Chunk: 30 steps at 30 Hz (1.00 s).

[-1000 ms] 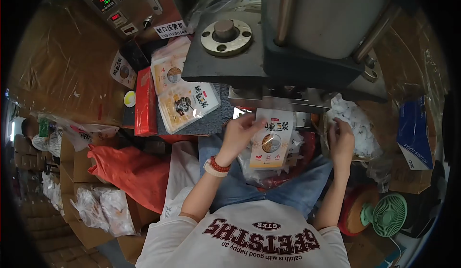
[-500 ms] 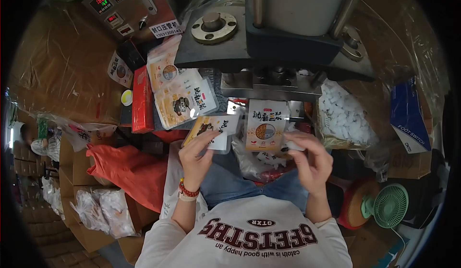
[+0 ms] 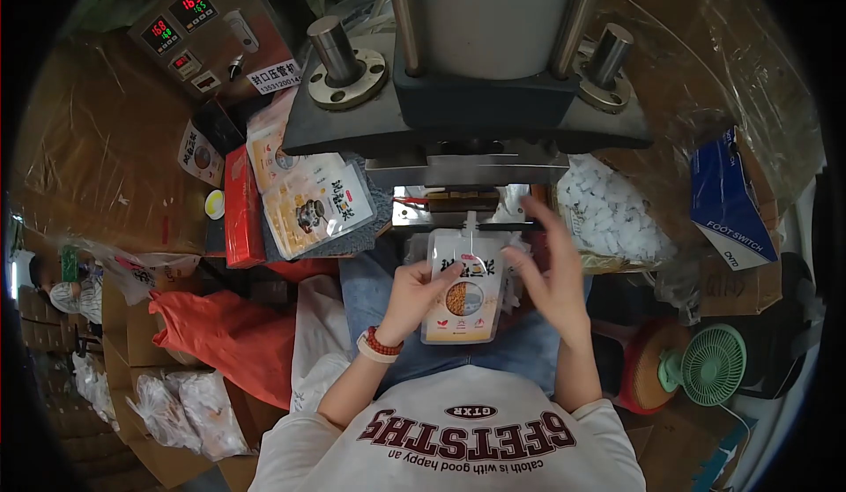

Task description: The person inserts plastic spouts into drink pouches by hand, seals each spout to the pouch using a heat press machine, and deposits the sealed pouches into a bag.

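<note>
A white and yellow spouted pouch with a round window picture is upright in front of the press, its narrow spout pointing at the machine. My left hand grips the pouch by its left side, thumb across the front. My right hand is open at the pouch's right edge, fingers spread and reaching toward the metal jaws; whether it touches the pouch I cannot tell. A stack of flat printed pouches lies on the grey mat to the left.
The press with its two posts stands ahead. A control box shows lit digits at the upper left. White small pieces fill a tray at right, near a blue box. A red box and green fan flank me.
My left hand, earlier on a pouch farther left, now holds the spouted pouch at centre. My right hand's fingers have spread and moved up. The press posts show more length above the plate.
</note>
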Tool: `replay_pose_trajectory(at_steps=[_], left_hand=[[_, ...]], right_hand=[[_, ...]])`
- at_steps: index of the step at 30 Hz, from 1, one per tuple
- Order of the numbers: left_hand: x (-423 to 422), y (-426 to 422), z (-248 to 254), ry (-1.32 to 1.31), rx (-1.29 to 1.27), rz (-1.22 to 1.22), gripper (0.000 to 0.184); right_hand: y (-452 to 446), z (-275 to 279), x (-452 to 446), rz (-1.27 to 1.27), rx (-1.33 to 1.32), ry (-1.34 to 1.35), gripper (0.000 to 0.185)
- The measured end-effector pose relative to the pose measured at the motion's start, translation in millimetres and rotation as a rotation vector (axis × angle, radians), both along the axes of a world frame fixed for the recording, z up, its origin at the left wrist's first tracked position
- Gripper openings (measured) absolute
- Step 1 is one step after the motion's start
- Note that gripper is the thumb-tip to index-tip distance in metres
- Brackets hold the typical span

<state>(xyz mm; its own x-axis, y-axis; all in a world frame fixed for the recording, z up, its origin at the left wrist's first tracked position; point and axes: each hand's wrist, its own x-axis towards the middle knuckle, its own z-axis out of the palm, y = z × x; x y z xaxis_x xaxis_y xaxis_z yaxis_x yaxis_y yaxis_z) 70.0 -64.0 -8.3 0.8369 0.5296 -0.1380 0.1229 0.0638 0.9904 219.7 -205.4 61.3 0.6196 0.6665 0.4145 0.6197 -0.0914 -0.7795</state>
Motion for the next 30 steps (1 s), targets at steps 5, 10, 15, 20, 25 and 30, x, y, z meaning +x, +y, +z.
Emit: replay_pose_trajectory(at_steps=[5, 10, 15, 20, 25, 30], left_hand=[[36, 21, 4, -0.128, -0.521, 0.103, 0.021], [47, 30, -9, -0.139, -0.501, 0.124, 0.02], [16, 66, 18, 0.388, 1.005, 0.454, 0.063], [-50, 92, -7, 0.338, 1.382, 0.175, 0.059], [-63, 56, 27, 0.194, 0.755, 0.302, 0.033], [-48, 19, 54, -0.119, 0.903, 0.237, 0.04]], right_hand=[[-19, -4, 55, -0.311, -0.097, -0.227, 0.033], [-10, -53, 79, -0.417, -0.446, -0.317, 0.035], [-20, -47, 88, -0.327, -0.412, -0.337, 0.03], [-21, -39, 83, -0.344, -0.259, -0.22, 0.023], [-24, 6, 30, -0.095, 0.068, 0.188, 0.023], [-7, 13, -37, 0.377, 0.223, 0.58, 0.022]])
